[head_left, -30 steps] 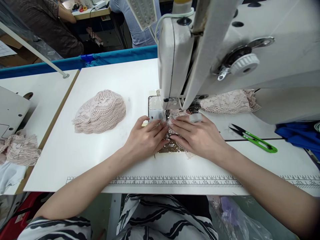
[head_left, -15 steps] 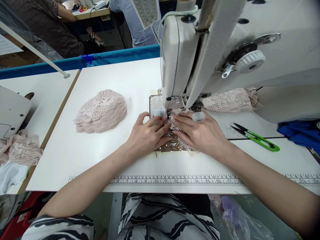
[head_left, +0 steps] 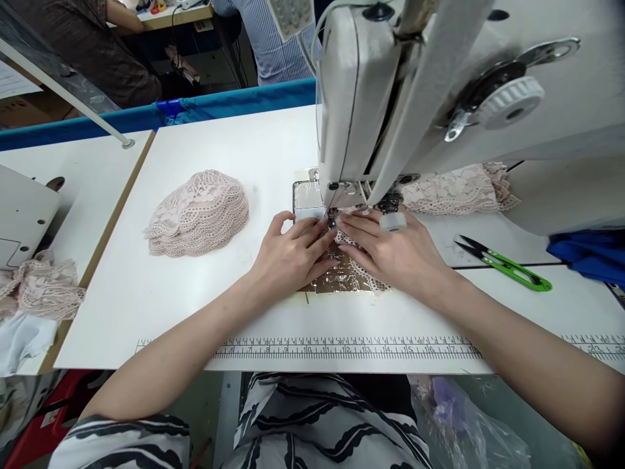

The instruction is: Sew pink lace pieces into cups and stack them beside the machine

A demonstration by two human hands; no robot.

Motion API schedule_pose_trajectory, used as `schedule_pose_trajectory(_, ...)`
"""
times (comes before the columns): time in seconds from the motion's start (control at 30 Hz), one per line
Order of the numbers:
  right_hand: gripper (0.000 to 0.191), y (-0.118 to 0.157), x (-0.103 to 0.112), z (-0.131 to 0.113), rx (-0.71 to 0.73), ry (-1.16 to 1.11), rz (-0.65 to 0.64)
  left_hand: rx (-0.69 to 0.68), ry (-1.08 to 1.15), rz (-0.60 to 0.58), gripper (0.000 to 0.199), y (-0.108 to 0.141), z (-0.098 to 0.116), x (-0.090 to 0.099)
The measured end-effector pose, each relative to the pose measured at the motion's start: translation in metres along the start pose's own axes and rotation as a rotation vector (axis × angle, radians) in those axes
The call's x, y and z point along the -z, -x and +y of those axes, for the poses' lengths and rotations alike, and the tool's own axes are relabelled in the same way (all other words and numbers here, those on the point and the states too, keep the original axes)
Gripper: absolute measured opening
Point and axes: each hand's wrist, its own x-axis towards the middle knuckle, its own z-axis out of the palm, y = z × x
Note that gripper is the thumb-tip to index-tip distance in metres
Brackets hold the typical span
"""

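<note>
Under the head of a white sewing machine (head_left: pixel 356 111), a piece of pale pink lace (head_left: pixel 367 273) lies on the tape-covered plate (head_left: pixel 327 281). My right hand (head_left: pixel 390 244) rests flat on this lace, fingers stretched toward the presser foot (head_left: pixel 333 218) and partly behind a white knob. From the other side, my left hand (head_left: pixel 288 254) lies with fingers spread, its fingertips at the lace edge close to the foot. Much of the lace is hidden under my right hand and the machine head.
A stack of pink lace pieces (head_left: pixel 198 215) sits left on the white table; more lace (head_left: pixel 454 190) lies behind the machine head. Green thread snips (head_left: pixel 508 262) and blue cloth (head_left: pixel 586 254) are at the right. A printed ruler (head_left: pixel 312 348) runs along the front edge. Two people sit beyond.
The view has shifted slightly, so the machine head looks a little nearer. Both hands stay by the presser foot, and the lace under my right hand has barely moved.
</note>
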Motion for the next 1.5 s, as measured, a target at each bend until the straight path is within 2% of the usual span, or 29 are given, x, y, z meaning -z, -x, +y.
schedule_pose_trajectory(0.4,0.038,-0.001,-0.001,0.001,-0.017,-0.063,-0.004,0.025,0.022,-0.017,0.039,0.001,0.001,0.000)
schedule_pose_trajectory(0.67,0.035,-0.006,-0.002,0.010,-0.099,-0.071,-0.059,-0.073,-0.048,0.046,0.024,0.000,0.007,0.005)
schedule_pose_trajectory(0.77,0.032,-0.006,0.003,0.012,-0.152,-0.061,-0.002,0.006,-0.095,0.057,0.020,0.001,0.002,0.011)
schedule_pose_trajectory(0.87,0.034,-0.006,0.003,0.014,-0.154,-0.049,0.009,0.116,-0.170,0.126,0.018,0.003,0.003,0.015)
schedule_pose_trajectory(0.93,0.036,-0.006,-0.001,0.015,-0.132,-0.053,-0.009,0.054,-0.115,0.130,0.024,0.004,0.007,0.016)
schedule_pose_trajectory(1.0,0.037,-0.006,-0.004,0.014,-0.138,-0.061,-0.009,-0.054,-0.010,0.080,0.033,0.004,0.010,0.014)
schedule_pose_trajectory(1.07,0.037,-0.005,-0.003,0.014,-0.147,-0.090,0.003,-0.104,0.026,0.035,0.030,0.005,0.007,0.014)
schedule_pose_trajectory(1.13,0.036,-0.004,0.002,0.014,-0.134,-0.138,0.012,-0.033,-0.076,0.045,0.018,0.006,-0.001,0.016)
schedule_pose_trajectory(1.23,0.038,-0.001,0.011,0.015,-0.120,-0.183,0.025,0.163,-0.273,0.089,0.015,0.006,-0.011,0.021)
schedule_pose_trajectory(1.3,0.038,0.000,0.015,0.017,-0.088,-0.188,0.036,0.204,-0.207,0.090,0.017,0.006,-0.009,0.023)
schedule_pose_trajectory(1.4,0.034,0.001,0.016,0.018,0.010,-0.188,0.048,0.175,-0.007,-0.002,0.033,0.005,0.001,0.017)
schedule_pose_trajectory(1.5,0.031,0.003,0.015,0.013,0.086,-0.234,0.063,0.241,-0.013,-0.018,0.047,0.006,0.001,0.010)
